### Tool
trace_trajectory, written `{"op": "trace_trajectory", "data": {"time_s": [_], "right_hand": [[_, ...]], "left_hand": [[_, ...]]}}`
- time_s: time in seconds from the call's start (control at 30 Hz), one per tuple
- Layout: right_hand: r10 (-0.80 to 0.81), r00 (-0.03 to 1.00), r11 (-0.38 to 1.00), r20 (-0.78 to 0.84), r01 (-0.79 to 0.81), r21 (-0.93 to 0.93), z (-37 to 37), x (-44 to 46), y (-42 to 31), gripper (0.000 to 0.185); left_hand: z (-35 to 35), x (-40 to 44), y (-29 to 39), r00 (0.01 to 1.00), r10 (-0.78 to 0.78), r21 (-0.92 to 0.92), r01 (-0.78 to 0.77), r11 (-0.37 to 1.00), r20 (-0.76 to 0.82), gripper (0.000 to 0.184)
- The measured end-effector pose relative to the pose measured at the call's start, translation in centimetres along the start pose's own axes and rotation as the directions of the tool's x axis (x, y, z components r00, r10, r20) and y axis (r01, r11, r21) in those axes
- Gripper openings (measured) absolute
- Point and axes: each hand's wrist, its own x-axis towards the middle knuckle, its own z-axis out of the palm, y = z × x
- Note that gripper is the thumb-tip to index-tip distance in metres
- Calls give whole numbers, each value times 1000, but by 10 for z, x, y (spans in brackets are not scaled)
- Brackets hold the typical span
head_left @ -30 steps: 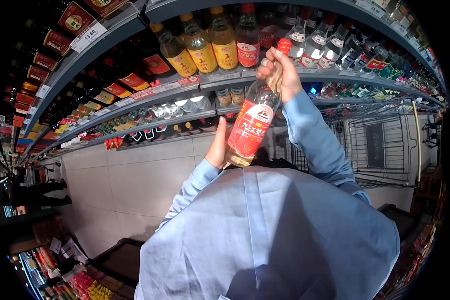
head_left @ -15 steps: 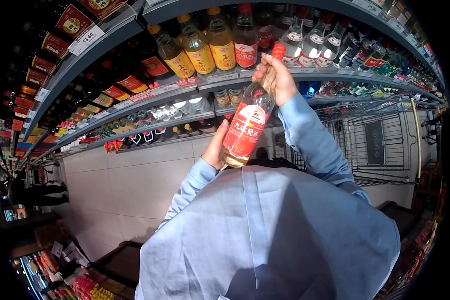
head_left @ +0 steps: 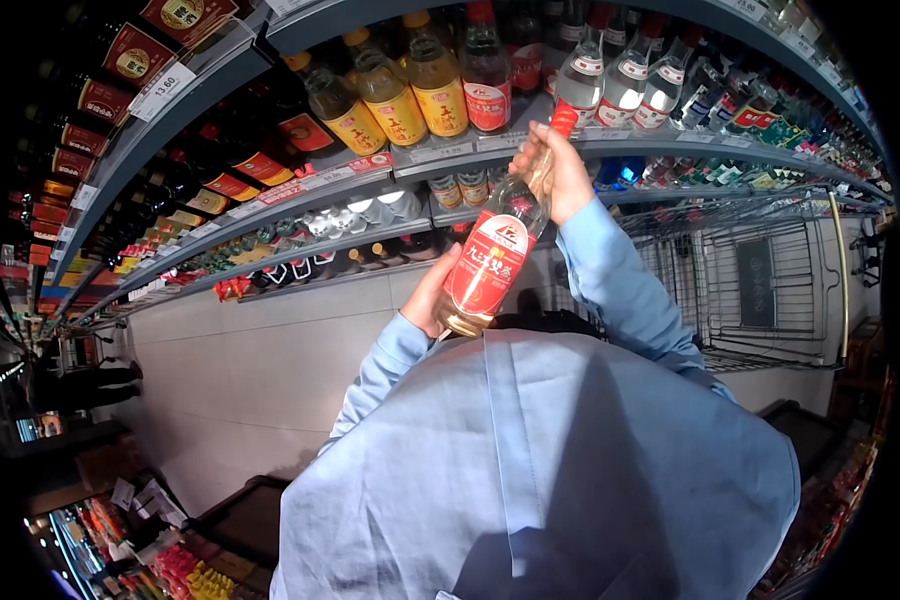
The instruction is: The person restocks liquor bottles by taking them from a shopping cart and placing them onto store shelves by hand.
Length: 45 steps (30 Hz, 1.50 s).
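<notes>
A clear glass liquor bottle (head_left: 492,262) with a red label and a red cap is tilted in front of my chest, its cap end toward the shelf. Around its neck, just below the cap, my right hand (head_left: 558,178) is closed. My left hand (head_left: 433,292) grips the lower part near the base, thumb along the label's edge. Pale liquid shows at the bottom. Just beyond the cap, on the shelf, stand clear bottles with red and white labels (head_left: 625,92) and a red-capped bottle (head_left: 486,88) with a similar red label.
Yellow-labelled bottles (head_left: 395,108) stand left along the shelf edge (head_left: 450,152), which carries price tags. On my right is a wire shopping cart (head_left: 770,280). Dark bottles (head_left: 210,165) fill the left shelves. Packaged goods (head_left: 180,570) are at the lower left. Pale floor tiles (head_left: 260,370) lie below.
The bottle and both hands have shifted slightly, the cap end moving a little down and right in view. Both hands keep their hold. The camera view has turned slightly.
</notes>
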Motion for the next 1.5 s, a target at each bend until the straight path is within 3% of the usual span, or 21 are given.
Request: {"op": "trace_trajectory", "data": {"time_s": [0.4, 0.8, 1.1, 1.13, 1.27, 1.33, 1.5], "right_hand": [[-2, 1000, 1000, -3, 2, 14, -8, -7, 8, 16], [-30, 999, 1000, -29, 30, 6, -9, -11, 6, 14], [-28, 999, 998, -29, 29, 47, -9, -13, 5, 12], [-38, 999, 999, -30, 39, 33, -9, -13, 5, 12], [-69, 998, 997, 5, 69, 20, -11, -15, 1, 16], [-97, 994, 995, 43, 96, 27, -7, -17, -4, 15], [-155, 986, 988, 56, 155, -8, 20, -32, -28, 13]], "left_hand": [[1, -6, -3, 1000, 14, 12, -14, 1000, -27, 47], [-1, -6, -1, 999, -17, 20, 17, 1000, 31, 48], [-5, -6, -2, 998, -59, 7, 59, 998, -13, 50], [-11, -5, -6, 996, -43, -5, 44, 999, 84, 54], [-16, -3, -8, 993, -84, 79, 77, 994, 86, 55], [-6, -6, 2, 971, -92, 126, 65, 990, 219, 50], [7, 1, 11, 957, 21, 233, -92, 968, 288, 53]]}}
